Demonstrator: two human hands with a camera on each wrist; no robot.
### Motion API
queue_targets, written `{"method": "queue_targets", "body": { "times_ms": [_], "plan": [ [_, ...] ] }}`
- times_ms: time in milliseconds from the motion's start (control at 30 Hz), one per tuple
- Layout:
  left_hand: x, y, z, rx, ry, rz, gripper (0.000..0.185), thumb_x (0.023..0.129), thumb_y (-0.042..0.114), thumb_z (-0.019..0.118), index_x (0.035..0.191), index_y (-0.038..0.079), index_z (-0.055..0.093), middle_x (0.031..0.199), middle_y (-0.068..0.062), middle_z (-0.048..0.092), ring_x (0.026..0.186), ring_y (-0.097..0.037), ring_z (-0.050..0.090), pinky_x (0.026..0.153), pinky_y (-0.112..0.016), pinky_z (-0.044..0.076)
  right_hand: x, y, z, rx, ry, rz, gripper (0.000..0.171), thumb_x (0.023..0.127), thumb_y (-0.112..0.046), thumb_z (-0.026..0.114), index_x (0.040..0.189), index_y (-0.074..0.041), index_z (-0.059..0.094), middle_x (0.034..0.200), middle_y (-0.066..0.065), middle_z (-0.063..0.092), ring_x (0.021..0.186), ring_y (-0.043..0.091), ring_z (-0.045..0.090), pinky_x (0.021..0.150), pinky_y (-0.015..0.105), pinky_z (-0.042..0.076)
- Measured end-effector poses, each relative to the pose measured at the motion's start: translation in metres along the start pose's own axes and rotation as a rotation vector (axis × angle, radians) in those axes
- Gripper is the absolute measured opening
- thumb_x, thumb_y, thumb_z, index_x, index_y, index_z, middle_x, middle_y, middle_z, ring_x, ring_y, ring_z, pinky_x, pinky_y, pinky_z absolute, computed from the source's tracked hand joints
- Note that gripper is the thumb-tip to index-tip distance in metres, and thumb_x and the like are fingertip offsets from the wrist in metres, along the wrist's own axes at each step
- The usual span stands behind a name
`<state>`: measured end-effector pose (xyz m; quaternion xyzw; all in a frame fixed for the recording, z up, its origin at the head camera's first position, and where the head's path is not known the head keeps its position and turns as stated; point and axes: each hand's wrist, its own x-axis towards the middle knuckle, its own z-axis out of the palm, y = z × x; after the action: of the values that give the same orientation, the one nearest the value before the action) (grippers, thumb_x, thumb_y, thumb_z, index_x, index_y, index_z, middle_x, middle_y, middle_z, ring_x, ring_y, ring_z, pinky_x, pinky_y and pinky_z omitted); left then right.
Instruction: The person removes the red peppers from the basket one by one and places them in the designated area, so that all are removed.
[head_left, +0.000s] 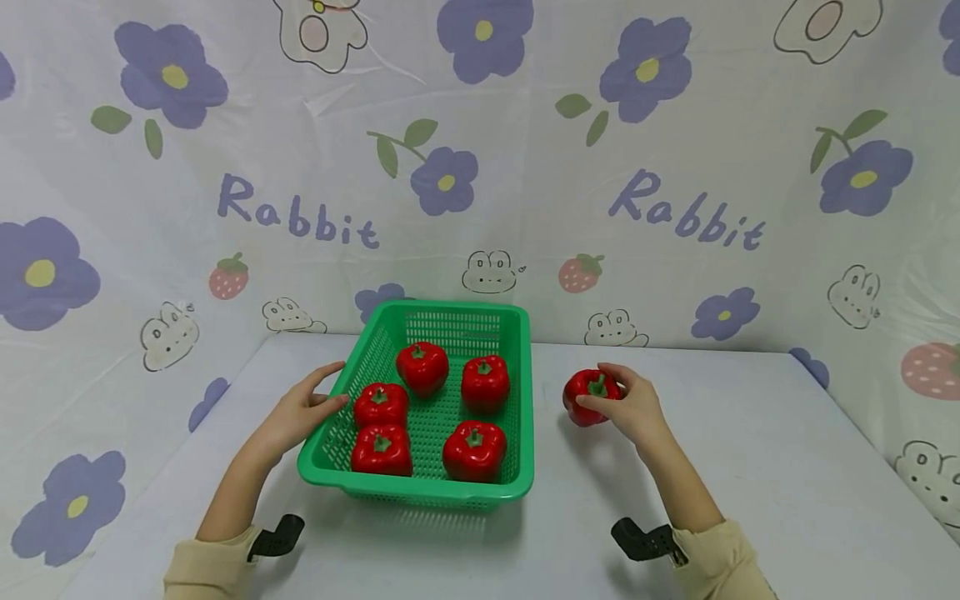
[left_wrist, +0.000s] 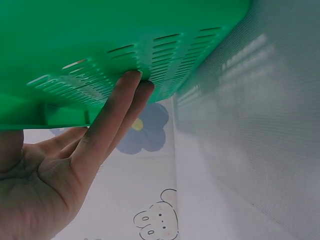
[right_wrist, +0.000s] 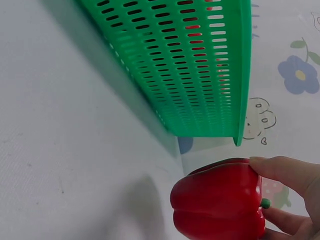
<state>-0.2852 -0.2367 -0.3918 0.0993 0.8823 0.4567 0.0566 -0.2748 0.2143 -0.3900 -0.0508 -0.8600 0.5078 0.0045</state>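
The right hand [head_left: 633,406] has its grip curled round a red pepper [head_left: 591,397], stem up, resting on the white surface [head_left: 750,467] just to the right of the green basket [head_left: 525,400], whose near wall lies to the left of that grip. The left hand [head_left: 303,408] presses straight, open fingers [left_wrist: 120,107] against the basket's left wall, holding nothing. Inside, five peppers [head_left: 474,450] leave a gap at the middle right; bare surface lies beyond the right grip.

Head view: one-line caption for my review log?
Right hand grips a red pepper beside the green basket; left hand touches its side.
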Motion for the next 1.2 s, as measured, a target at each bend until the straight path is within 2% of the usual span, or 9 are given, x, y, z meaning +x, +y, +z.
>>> {"method": "queue_targets", "body": {
  "times_ms": [867, 1200],
  "plan": [
    [-0.001, 0.003, 0.0, 0.011, 0.004, -0.008, 0.064, 0.101, 0.027, 0.054, 0.155, 0.011, 0.023, 0.123, -0.035, 0.06, 0.088, -0.028, 0.073, 0.074, -0.04, 0.06, 0.005, 0.019, 0.0, -0.044, 0.033, 0.029, 0.066, 0.088, -0.016, 0.068, 0.146, -0.003, 0.039, 0.15, 0.028, 0.036, 0.139, 0.046, 0.033, 0.107, 0.057, 0.04],
    [-0.002, 0.004, 0.0, 0.01, -0.002, -0.012, 0.064, 0.101, 0.028, 0.053, 0.155, 0.011, 0.023, 0.125, -0.036, 0.059, 0.088, -0.028, 0.073, 0.074, -0.039, 0.06, 0.006, 0.023, 0.001, -0.04, 0.027, 0.008, 0.066, 0.089, -0.017, 0.067, 0.147, -0.002, 0.038, 0.15, 0.027, 0.037, 0.139, 0.045, 0.034, 0.109, 0.056, 0.039]
  ]
}}
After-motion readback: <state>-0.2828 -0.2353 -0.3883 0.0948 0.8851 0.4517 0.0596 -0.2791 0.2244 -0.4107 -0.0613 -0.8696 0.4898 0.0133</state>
